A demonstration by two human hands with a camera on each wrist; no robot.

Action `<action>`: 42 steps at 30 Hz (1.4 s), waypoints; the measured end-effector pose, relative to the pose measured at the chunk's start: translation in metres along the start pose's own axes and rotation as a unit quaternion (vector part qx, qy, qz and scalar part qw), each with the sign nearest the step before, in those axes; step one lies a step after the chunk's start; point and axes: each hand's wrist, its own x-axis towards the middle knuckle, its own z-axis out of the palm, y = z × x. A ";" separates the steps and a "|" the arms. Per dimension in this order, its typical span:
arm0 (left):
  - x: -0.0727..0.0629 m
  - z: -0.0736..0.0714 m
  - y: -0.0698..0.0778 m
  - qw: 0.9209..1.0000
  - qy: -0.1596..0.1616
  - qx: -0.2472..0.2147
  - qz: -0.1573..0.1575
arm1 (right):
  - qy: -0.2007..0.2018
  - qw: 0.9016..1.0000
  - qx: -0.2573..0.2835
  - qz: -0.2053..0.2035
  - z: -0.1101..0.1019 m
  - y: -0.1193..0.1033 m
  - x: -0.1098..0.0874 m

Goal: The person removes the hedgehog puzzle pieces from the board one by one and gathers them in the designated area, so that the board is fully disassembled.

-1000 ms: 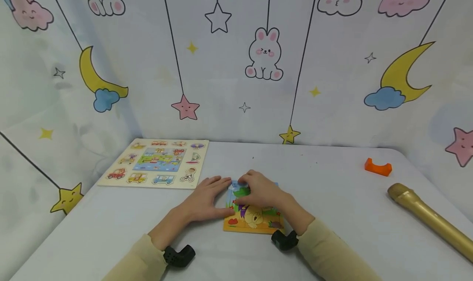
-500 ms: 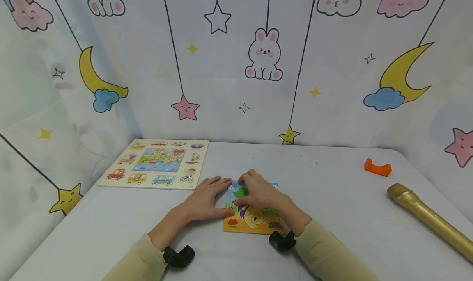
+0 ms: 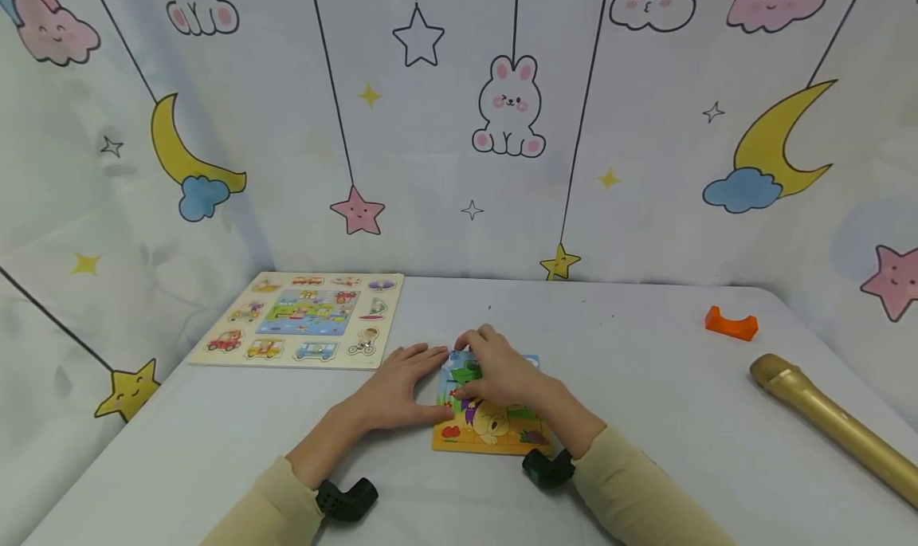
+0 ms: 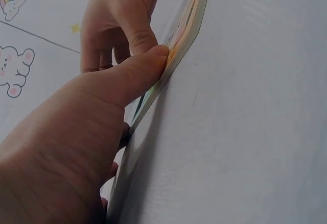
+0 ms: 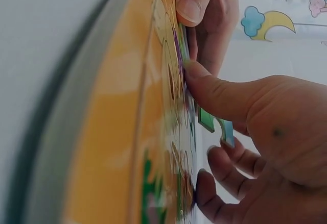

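Note:
A small picture puzzle board [image 3: 469,442] lies flat on the white table, its orange lower part showing a yellow cartoon animal. The left hand [image 3: 393,390] lies along its left side, fingers spread, with the thumb [image 4: 145,63] pressing on the board's edge. Over the upper part of the board, the right hand [image 3: 511,377] pinches a green and blue jigsaw piece [image 5: 206,120], tilted up from the surface. Much of that piece is hidden behind the right thumb [image 5: 219,94]. The right hand also covers the board's upper middle.
A larger cream board [image 3: 366,291] with vehicle pictures lies at the back left. At the right are an orange curved block [image 3: 731,327] and a gold microphone [image 3: 825,410]. A patterned cloth [image 3: 430,147] stands behind the table. Each wrist carries a black camera [image 3: 347,500].
The right fingertips have shifted slightly up and left over the board's top edge. The left hand keeps its place on the board, and the head view has tilted a little.

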 end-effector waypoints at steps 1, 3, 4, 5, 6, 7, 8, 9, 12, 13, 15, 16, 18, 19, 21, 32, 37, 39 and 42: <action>0.000 0.000 0.000 1.000 0.001 0.000 0.000 | 0.002 1.000 0.004 -0.003 0.000 0.000 0.000; 0.001 0.000 0.000 1.000 0.002 -0.001 0.001 | 0.009 1.000 0.018 -0.014 -0.002 0.001 0.000; 0.001 0.000 -0.001 1.000 0.002 -0.001 0.001 | 0.013 0.999 0.027 -0.019 -0.002 0.001 0.000; 0.001 0.001 -0.001 1.000 0.003 -0.001 0.001 | 0.018 0.999 0.036 -0.024 -0.003 0.002 0.001; 0.001 0.001 -0.001 1.000 0.003 -0.001 0.000 | 0.023 0.998 0.044 -0.030 -0.003 0.003 0.001; 0.001 0.001 -0.002 1.000 0.004 -0.001 0.000 | 0.027 0.998 0.052 -0.035 -0.003 0.003 0.002; 0.002 0.001 -0.002 1.000 0.004 -0.001 -0.001 | 0.031 0.997 0.058 -0.042 -0.003 0.004 0.002; 0.001 0.002 -0.002 1.000 0.003 -0.001 -0.001 | 0.034 0.996 0.064 -0.046 -0.003 0.005 0.003; 0.001 0.002 -0.003 1.000 0.002 -0.002 -0.002 | 0.037 0.994 0.089 -0.055 -0.005 0.009 0.003; 0.001 0.002 -0.003 1.000 0.003 -0.002 -0.001 | 0.038 0.993 0.099 -0.057 -0.007 0.010 0.003; 0.001 0.002 -0.003 1.000 0.004 -0.001 -0.001 | 0.040 0.990 0.125 -0.059 -0.012 0.011 0.002; 0.001 0.002 -0.003 1.000 0.005 0.000 0.000 | 0.042 0.988 0.136 -0.060 -0.015 0.011 0.001; 0.001 0.001 -0.002 1.000 0.006 0.000 0.001 | 0.048 0.985 0.153 -0.061 -0.023 0.013 -0.001; 0.001 0.001 -0.002 1.000 0.007 0.000 0.002 | 0.053 0.984 0.159 -0.062 -0.027 0.014 -0.002; 0.001 0.001 -0.002 1.000 0.007 -0.001 0.002 | 0.062 0.981 0.174 -0.061 -0.037 0.018 -0.005; -0.001 0.002 -0.001 1.000 0.006 -0.005 -0.001 | 0.090 0.979 0.180 -0.014 -0.088 0.062 -0.029; -0.001 0.002 0.000 1.000 0.004 -0.007 -0.004 | 0.079 0.982 0.172 0.022 -0.095 0.085 -0.040; -0.001 0.002 0.000 1.000 0.003 -0.005 -0.005 | 0.071 0.983 0.168 0.031 -0.095 0.093 -0.043; -0.001 0.002 0.000 1.000 0.003 -0.002 -0.005 | 0.064 0.983 0.164 0.048 -0.094 0.105 -0.046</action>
